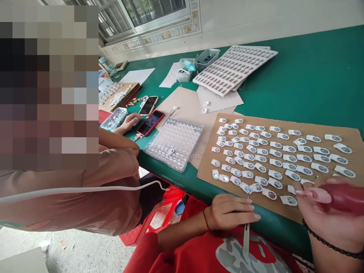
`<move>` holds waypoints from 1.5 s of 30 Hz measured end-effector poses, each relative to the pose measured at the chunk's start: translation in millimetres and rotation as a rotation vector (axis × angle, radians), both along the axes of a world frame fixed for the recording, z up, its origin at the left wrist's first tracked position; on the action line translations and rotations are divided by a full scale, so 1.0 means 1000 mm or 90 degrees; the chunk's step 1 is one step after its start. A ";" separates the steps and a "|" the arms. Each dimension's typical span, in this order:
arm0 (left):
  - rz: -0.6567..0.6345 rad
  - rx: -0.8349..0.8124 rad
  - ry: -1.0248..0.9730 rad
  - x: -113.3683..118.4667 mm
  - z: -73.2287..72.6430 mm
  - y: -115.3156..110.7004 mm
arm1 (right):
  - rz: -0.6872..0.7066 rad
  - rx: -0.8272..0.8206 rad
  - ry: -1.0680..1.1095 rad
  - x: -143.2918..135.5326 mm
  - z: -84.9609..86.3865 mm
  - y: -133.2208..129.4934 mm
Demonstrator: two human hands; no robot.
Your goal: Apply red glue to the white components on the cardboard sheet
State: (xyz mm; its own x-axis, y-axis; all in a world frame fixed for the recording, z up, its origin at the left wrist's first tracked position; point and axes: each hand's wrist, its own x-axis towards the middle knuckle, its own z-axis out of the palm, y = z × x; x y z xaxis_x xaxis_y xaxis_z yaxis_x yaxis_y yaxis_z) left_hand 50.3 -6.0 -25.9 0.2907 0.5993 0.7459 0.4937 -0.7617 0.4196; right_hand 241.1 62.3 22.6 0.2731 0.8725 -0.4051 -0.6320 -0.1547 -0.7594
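Note:
My left hand (pixel 234 212) rests at the near edge of the cardboard sheet (pixel 335 129), fingers closed around slim tweezers (pixel 246 242). The tip of the tweezers points at a small white tag with a round shiny centre (pixel 247 188). On the right, my right hand (pixel 332 231) is closed around a dark red squeeze bottle (pixel 347 197) with a pale pink nozzle, slightly blurred. The nozzle points left, above the lower rows of tags. Several rows of these white tags lie on the cardboard; those beneath my right hand are hidden.
Left of the cardboard is a clear bubbled sheet (pixel 176 142) with one small white piece on it. Beyond are two phones (pixel 151 123), stacked white slotted trays (pixel 233 68) and plastic tubs (pixel 207 58). A co-worker's hand (pixel 131 121) rests near another tub (pixel 115 118) at left.

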 end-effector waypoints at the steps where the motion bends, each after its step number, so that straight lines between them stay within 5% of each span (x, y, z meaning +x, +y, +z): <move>1: -0.013 0.000 -0.003 -0.001 -0.001 0.000 | -0.001 0.013 -0.035 0.000 0.000 0.002; 5: -0.040 0.029 -0.026 -0.001 -0.002 0.001 | 0.060 0.035 -0.114 0.002 -0.003 0.010; 9: -0.036 0.026 -0.051 0.001 0.000 0.002 | 0.060 0.046 -0.058 0.003 -0.004 0.014; 14: -0.020 -0.027 -0.086 0.004 0.000 -0.001 | 0.162 0.158 -0.020 0.002 -0.009 0.017; 24: -0.038 -0.046 -0.100 0.004 -0.005 0.002 | 0.076 0.173 -0.041 -0.002 -0.007 0.020; 31: -0.019 -0.033 -0.073 0.008 -0.006 0.003 | 0.100 0.231 -0.087 -0.005 -0.013 0.017; 37: -0.028 -0.054 -0.048 0.008 -0.002 0.004 | 0.071 0.269 -0.257 -0.015 -0.023 0.013; 45: -0.037 -0.052 -0.063 0.009 -0.003 0.007 | 0.195 0.344 -0.335 -0.027 -0.024 0.001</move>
